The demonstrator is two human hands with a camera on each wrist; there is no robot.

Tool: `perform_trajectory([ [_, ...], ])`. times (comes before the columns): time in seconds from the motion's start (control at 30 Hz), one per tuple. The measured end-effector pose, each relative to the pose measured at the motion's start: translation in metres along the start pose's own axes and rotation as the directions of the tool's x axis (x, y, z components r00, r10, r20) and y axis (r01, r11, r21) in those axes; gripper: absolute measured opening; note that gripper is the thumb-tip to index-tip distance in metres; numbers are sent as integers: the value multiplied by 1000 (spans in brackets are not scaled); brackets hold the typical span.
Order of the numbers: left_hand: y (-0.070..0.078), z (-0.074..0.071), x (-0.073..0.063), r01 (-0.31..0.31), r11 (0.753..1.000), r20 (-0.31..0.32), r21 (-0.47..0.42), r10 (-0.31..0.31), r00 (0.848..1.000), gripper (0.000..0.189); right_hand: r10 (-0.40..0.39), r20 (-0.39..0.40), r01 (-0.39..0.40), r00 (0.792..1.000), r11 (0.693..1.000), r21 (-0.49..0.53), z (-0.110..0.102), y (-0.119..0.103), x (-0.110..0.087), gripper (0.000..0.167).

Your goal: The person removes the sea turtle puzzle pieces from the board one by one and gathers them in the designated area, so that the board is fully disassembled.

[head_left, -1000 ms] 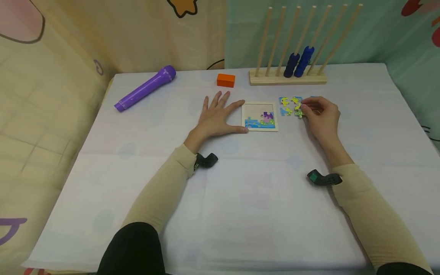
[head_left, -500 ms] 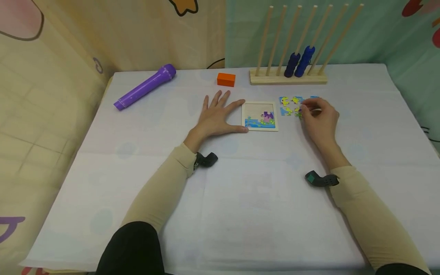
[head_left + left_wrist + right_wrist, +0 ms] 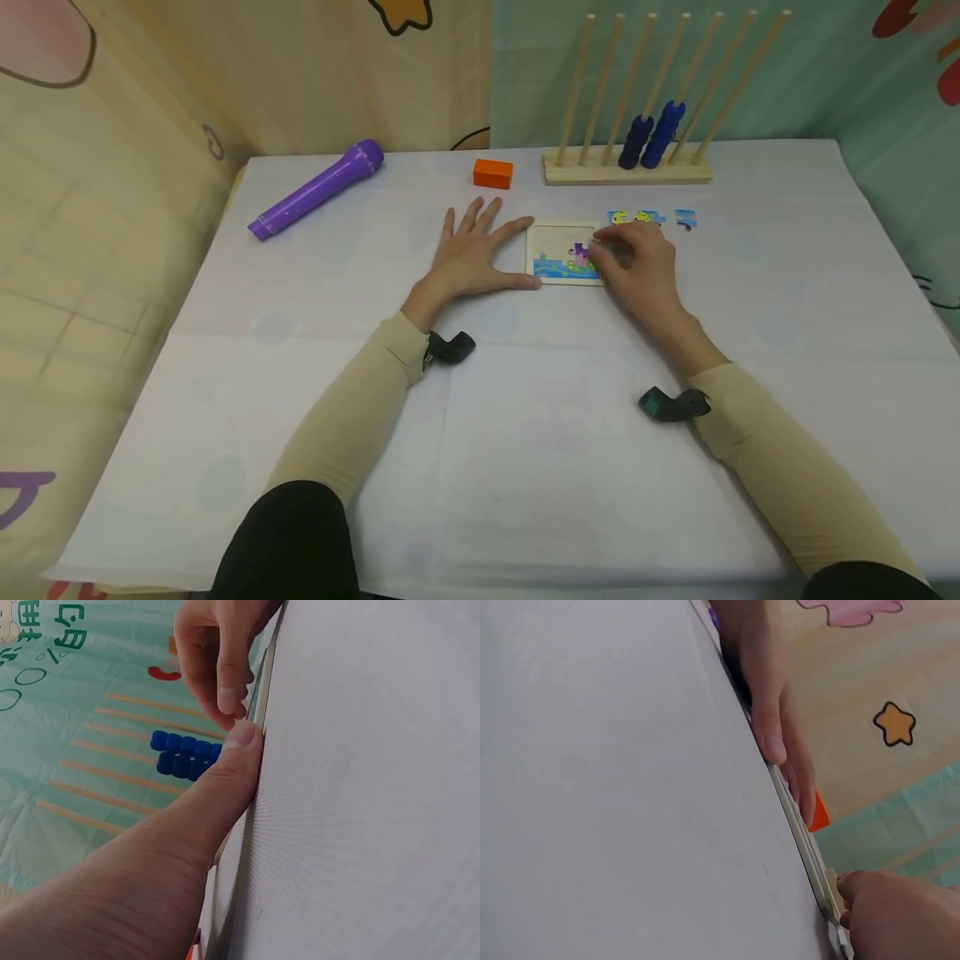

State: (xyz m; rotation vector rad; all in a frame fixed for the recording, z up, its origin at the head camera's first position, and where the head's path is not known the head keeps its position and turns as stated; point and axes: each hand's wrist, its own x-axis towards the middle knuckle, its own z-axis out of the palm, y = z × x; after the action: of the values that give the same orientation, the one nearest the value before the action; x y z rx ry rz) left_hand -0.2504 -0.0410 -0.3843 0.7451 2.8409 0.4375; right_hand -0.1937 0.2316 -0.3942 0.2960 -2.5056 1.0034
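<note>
In the head view, my left hand (image 3: 468,262) lies with fingers spread at the left side of a small wooden puzzle frame (image 3: 566,282). Its thumb and index finger touch the frame's left corners. Inside the frame, joined puzzle pieces (image 3: 558,268) in blue, purple and green fill the lower part; the upper part shows bare wood. My right hand (image 3: 641,267) is over the frame's right edge, pinching a puzzle piece (image 3: 832,883) that its fingers mostly hide. Loose blue and yellow puzzle pieces (image 3: 649,217) lie beyond the right hand, partly hidden by it.
One separate blue puzzle piece (image 3: 686,218) lies farther right. An orange block (image 3: 492,174) and a wooden rack (image 3: 626,173) with upright rods and dark blue beads stand behind the frame. A purple toy microphone (image 3: 318,190) lies at the back left of the white-covered table (image 3: 525,467).
My right hand has moved left from the loose pieces to the frame's right edge, carrying a puzzle piece. The left hand has stayed in place.
</note>
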Motion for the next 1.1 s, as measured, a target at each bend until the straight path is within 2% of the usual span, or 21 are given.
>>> perform_trajectory([
  [0.1, 0, 1, 1, -2, 1000, 4, 5, 2, 1000, 102, -40, 25, 40, 999, 999, -4, 7, -4, 1, 27],
  [0.27, 2, 3, 2, -8, 1000, 8, 4, 8, 1000, 102, -64, 53, 65, 997, 998, -22, 12, -4, 1, 30],
  [0.77, 5, 1, 2, -7, 1000, -2, 12, 7, 1000, 102, -28, 163, 35, 986, 998, -43, 8, -4, 7, 34],
  [0.9, 4, 0, 1, -5, 1000, 4, 7, 5, 1000, 102, -29, 163, 34, 986, 999, -25, 10, -5, 7, 37],
  [1.1, 2, -1, 0, 1, 1000, 1, 7, -1, 1000, 102, -88, 128, 87, 988, 996, 13, 13, -5, 8, 34],
])
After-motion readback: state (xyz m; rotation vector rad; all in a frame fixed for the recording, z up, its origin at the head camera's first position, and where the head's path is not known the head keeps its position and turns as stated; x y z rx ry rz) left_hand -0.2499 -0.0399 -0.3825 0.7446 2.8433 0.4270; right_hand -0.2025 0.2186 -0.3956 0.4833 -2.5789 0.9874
